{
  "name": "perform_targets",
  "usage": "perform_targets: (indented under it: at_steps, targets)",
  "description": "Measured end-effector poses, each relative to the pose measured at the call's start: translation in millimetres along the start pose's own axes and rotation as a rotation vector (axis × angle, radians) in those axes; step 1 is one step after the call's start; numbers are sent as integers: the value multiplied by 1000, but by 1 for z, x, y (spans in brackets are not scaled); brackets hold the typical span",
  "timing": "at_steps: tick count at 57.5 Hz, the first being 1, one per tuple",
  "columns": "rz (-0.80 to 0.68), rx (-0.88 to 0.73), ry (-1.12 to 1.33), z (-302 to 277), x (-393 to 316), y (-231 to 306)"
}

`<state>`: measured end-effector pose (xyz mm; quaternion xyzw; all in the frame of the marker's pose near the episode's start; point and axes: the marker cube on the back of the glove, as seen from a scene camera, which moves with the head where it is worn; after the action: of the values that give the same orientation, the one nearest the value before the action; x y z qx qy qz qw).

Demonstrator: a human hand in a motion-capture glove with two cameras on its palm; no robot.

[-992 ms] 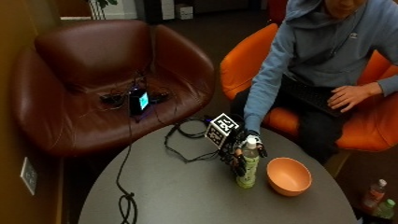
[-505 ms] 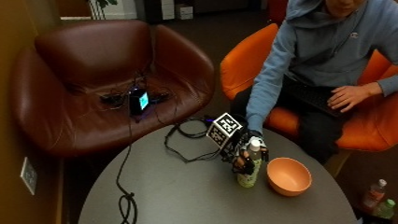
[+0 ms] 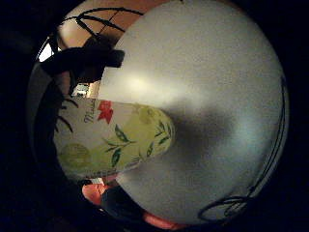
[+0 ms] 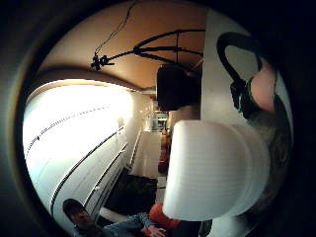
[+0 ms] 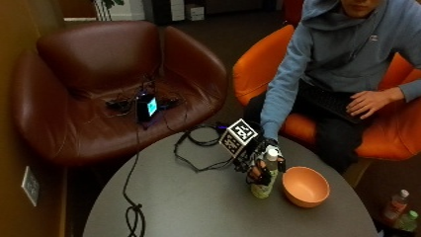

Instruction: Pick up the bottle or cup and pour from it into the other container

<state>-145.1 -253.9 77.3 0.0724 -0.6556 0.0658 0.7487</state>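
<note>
Gloved right hand (image 5: 263,160) wraps its fingers around the bottle (image 5: 265,173), which stands upright on the table (image 5: 184,207) just beside the orange bowl (image 5: 305,186). Grasp achieved; lifting and pouring apparently remain.

Gloved right hand (image 5: 262,167), fingers curled.

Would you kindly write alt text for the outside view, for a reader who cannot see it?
A seated person's gloved right hand grips an upright green bottle with a white cap on a round grey table, beside an orange bowl. A brown leather armchair stands behind the table.
</note>
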Motion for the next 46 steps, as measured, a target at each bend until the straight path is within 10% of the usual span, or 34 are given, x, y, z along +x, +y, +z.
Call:
perform_targets:
  at_steps: [46]
  targets:
    - [-208,-342,734,-40,-68,7]
